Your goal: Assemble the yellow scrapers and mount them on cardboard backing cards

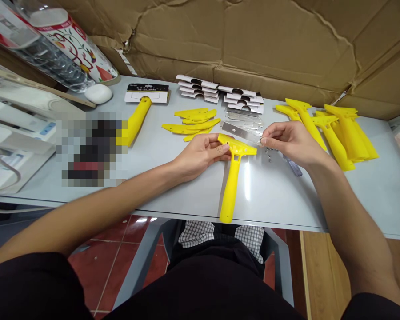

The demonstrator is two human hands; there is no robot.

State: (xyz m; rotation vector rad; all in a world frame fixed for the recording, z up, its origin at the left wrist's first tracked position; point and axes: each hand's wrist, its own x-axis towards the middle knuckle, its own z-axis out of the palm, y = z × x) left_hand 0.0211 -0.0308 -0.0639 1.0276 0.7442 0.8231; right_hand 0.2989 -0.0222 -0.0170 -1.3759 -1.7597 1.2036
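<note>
My left hand (pixel 203 155) grips the head of a yellow scraper handle (pixel 231 178), whose grip points down toward the table's front edge. Between the thumb and fingers of my right hand (pixel 285 140) is one end of a flat metal blade (pixel 240 132), just above the scraper head. Other blades (pixel 245 118) lie behind it. Small screws (pixel 269 155) are scattered under my right hand, beside a clear purplish screwdriver handle (pixel 293 167). Several curved yellow pieces (pixel 193 122) rest behind my left hand.
More yellow handles (pixel 340 133) are piled at the right. Folded cards (pixel 200 89) stand along the cardboard wall (pixel 246 44). At the left are a carded yellow scraper (pixel 138 120), a blurred dark object (pixel 93 153), a white round item (pixel 98 94), a plastic bottle (pixel 53 58) and a patterned canister (pixel 83 51).
</note>
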